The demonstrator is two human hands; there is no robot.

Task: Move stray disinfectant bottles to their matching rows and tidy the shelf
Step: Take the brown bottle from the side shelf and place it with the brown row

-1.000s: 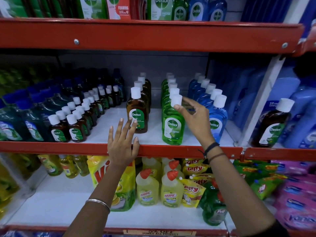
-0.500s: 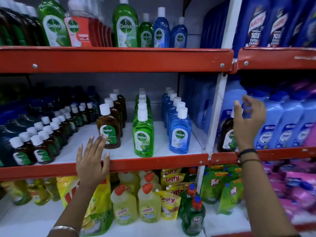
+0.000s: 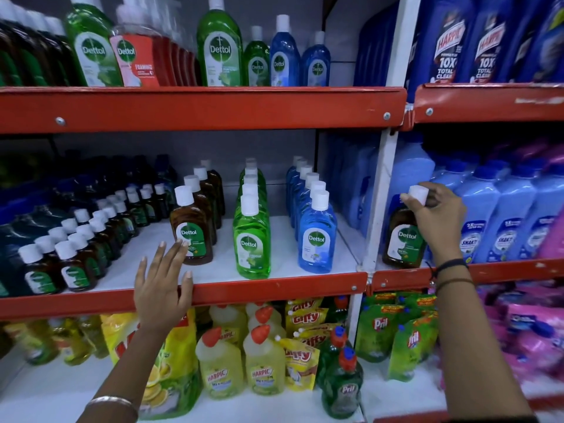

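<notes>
A stray brown Dettol bottle with a white cap stands in the right bay among pale blue jugs. My right hand is closed around its cap and neck. On the middle shelf of the left bay stand a row of matching brown bottles, a green row and a blue row. My left hand rests flat on the shelf's red front edge, fingers spread, holding nothing, just below the front brown bottle.
A white upright post divides the two bays. Small brown bottles fill the left of the middle shelf. Pale blue jugs crowd behind the stray bottle. Taller bottles line the upper shelf; cleaners and pouches fill the lower one.
My right hand left the green row, crossed right past the post and closed on the stray brown bottle's cap. The view swung right and up. My left hand stayed on the shelf edge.
</notes>
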